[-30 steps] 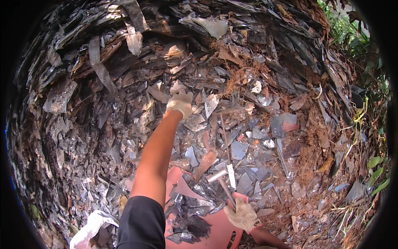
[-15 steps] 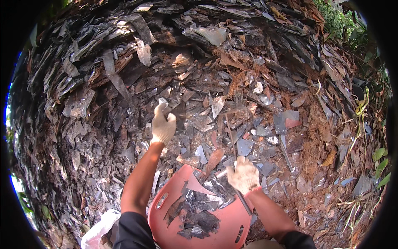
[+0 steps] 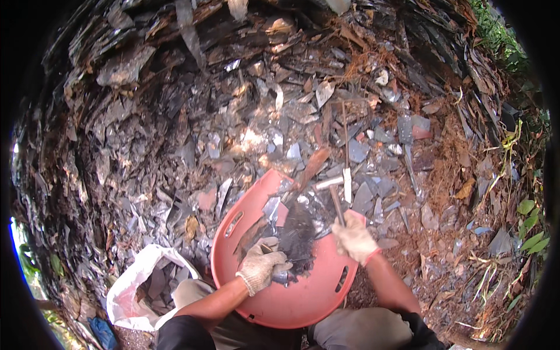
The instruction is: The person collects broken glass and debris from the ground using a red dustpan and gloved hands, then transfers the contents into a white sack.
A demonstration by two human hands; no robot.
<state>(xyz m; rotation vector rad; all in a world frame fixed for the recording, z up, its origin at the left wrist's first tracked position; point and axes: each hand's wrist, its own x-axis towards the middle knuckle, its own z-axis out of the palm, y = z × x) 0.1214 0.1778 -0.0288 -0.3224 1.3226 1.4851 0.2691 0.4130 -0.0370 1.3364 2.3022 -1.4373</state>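
A salmon-red plastic basin [image 3: 309, 312] with slotted handles sits between my knees, holding dark flaky stone pieces [image 3: 300, 233] and some shiny slivers. My left hand [image 3: 262, 269], in a pale knitted glove, is inside the basin. Its fingers are curled round a dark stone flake [image 3: 266, 249]. My right hand [image 3: 356, 238], gloved as well, is over the basin's right rim. It grips the brown handle of a hammer [image 3: 336, 204], whose light metal head lies beyond the rim, among the fragments.
An open white sack [image 3: 125, 291] with stone pieces inside stands left of the basin. Broken slaty rock [image 3: 116, 175] covers the slope ahead and to the left. A thin rod [image 3: 345, 134] lies beyond the hammer. Green leaves [image 3: 532, 224] grow at the right edge.
My left hand has come back from the rubble into the basin. My right hand stays on the hammer, now near the end of its handle. The view has tilted down, showing more of the sack.
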